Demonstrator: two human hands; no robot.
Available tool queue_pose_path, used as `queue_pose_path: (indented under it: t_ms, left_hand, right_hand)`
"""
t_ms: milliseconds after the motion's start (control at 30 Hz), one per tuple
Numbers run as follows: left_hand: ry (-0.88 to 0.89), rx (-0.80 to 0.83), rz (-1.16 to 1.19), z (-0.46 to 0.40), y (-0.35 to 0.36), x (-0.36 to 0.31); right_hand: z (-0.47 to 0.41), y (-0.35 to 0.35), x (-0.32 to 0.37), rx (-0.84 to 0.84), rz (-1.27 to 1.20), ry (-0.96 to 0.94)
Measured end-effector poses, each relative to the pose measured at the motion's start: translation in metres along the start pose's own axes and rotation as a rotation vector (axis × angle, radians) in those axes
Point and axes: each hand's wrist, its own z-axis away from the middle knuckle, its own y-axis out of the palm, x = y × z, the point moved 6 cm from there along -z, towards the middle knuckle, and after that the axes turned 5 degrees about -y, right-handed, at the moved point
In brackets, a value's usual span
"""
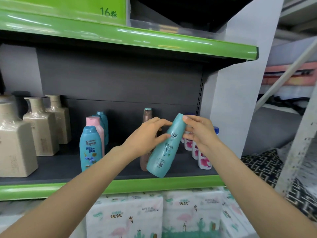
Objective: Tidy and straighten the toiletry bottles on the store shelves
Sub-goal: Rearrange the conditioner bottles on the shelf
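Centre of the frame: a teal bottle (163, 148), tilted with its cap toward the upper right, held between both hands above the front of the dark shelf (60, 167); whether its base touches the shelf cannot be told. Left hand (145, 136), reaching in from the lower left: fingers curled round the bottle's upper body, thumb pressed on the label. Right hand (200, 133), reaching in from the lower right: fingers wrapped round the neck, fingertips at the cap end. Directly behind the left hand: a brown bottle (147, 115), upright, largely hidden. Right of centre: a row of white bottles with pink labels (204, 160), partly covered by the right hand, one with a blue cap (216, 130). Left of centre: an upright blue bottle (89, 148) at the front, a pink bottle (96, 124) just behind it, and further blue bottles (103, 121) behind that. Far left: beige square bottles (41, 127) in a row running toward the back. Below the green shelf edge (154, 184): tissue packs (127, 215) printed with flamingos. Upper left: a green box (68, 7) on the shelf above.
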Motion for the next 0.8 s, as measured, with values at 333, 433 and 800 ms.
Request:
queue_pose_path:
  t_ms: [333, 433, 800]
  left_hand:
    - [-0.141, 0.085, 0.182, 0.038, -0.008, 0.019]
    - [-0.16, 0.106, 0.203, 0.047, -0.016, 0.024]
    - [-0.069, -0.133, 0.041, 0.056, -0.036, 0.026]
  right_hand:
    - [0.013, -0.006, -0.013, -0.177, -0.362, 0.103]
    - [0.015, -0.007, -0.014, -0.183, -0.429, 0.102]
    - [0.023, 0.003, -0.02, -0.078, -0.205, 0.153]
